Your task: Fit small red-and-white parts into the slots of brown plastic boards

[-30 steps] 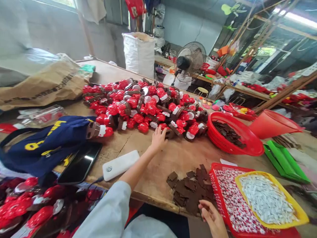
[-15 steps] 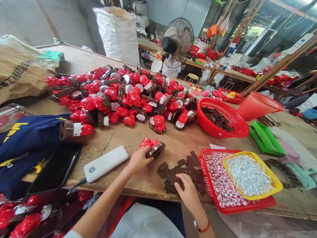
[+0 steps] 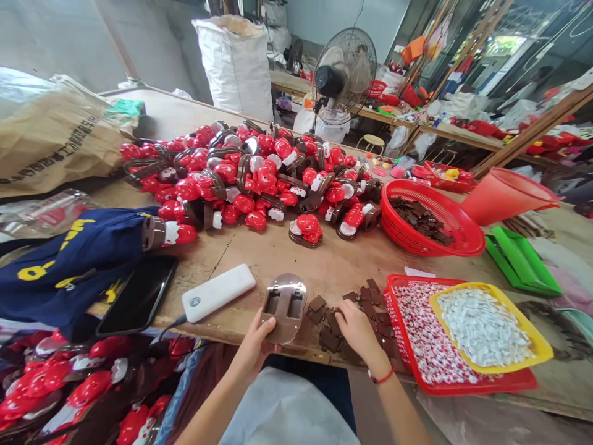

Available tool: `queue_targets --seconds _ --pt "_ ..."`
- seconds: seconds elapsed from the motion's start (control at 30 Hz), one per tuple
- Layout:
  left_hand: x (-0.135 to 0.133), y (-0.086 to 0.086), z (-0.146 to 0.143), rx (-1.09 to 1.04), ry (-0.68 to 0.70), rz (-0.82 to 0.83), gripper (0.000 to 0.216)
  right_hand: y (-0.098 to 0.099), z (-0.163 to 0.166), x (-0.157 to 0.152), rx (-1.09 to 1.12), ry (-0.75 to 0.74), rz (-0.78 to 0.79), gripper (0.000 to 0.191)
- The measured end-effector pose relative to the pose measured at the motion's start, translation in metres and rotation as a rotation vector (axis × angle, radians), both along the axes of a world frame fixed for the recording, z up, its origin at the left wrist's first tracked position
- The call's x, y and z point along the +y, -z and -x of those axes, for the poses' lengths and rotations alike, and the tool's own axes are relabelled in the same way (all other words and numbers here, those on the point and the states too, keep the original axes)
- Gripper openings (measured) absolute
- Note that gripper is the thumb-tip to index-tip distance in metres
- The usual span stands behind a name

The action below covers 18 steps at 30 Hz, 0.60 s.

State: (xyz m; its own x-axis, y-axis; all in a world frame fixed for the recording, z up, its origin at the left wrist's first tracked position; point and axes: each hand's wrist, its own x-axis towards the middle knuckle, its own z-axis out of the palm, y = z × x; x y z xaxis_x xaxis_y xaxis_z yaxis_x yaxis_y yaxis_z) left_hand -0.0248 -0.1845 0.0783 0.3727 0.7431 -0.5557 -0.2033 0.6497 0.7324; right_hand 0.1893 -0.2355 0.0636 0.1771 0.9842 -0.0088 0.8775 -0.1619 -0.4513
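Observation:
My left hand (image 3: 256, 340) grips a toy (image 3: 286, 312) by the near edge of its brown oval base. The toy's underside faces up and shows two open rectangular recesses. To the right, my right hand (image 3: 359, 330) bends its fingers down onto a loose pile of small flat brown plastic covers (image 3: 330, 340). Its fingers are drawn together at the pile, and whatever lies between the fingertips is hidden. Beyond both hands spreads a big heap of red and brown toys (image 3: 264, 176) with white parts. A single toy (image 3: 306, 230) rests in front of that heap.
On the right stand a red basket of brown covers (image 3: 386, 232), a red tray (image 3: 491, 386) of small red-and-white pieces and a yellow tray (image 3: 542, 352) of white pieces. A white power bank (image 3: 218, 292) and a phone (image 3: 139, 296) lie left. A fan (image 3: 343, 77) stands behind.
My left hand has drawn the toy nearer and turned it underside up. My right hand has lowered its fingers onto the brown covers. The view has shifted slightly left.

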Motion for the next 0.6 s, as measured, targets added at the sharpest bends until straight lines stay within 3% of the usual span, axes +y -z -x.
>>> queue_targets --seconds 0.1,0.27,0.4,0.53,0.6 --pt "-0.012 0.002 0.001 -0.053 0.010 0.007 0.058 -0.009 -0.003 -0.004 0.272 0.158 -0.183 0.020" --pt "-0.020 0.005 0.000 0.044 0.091 -0.082 0.052 -0.032 0.002 -0.005 0.645 0.273 -0.217 0.031" --pt "-0.020 0.002 0.003 0.052 0.064 -0.069 0.059 -0.029 -0.006 -0.004 0.610 0.270 -0.188 0.027" --pt "-0.018 -0.003 0.007 0.045 0.004 0.015 0.068 -0.014 -0.013 -0.009 0.441 0.145 -0.035 0.029" --pt "-0.014 0.000 0.009 0.098 0.014 0.020 0.069 -0.012 -0.016 -0.013 0.329 0.131 -0.058 0.031"
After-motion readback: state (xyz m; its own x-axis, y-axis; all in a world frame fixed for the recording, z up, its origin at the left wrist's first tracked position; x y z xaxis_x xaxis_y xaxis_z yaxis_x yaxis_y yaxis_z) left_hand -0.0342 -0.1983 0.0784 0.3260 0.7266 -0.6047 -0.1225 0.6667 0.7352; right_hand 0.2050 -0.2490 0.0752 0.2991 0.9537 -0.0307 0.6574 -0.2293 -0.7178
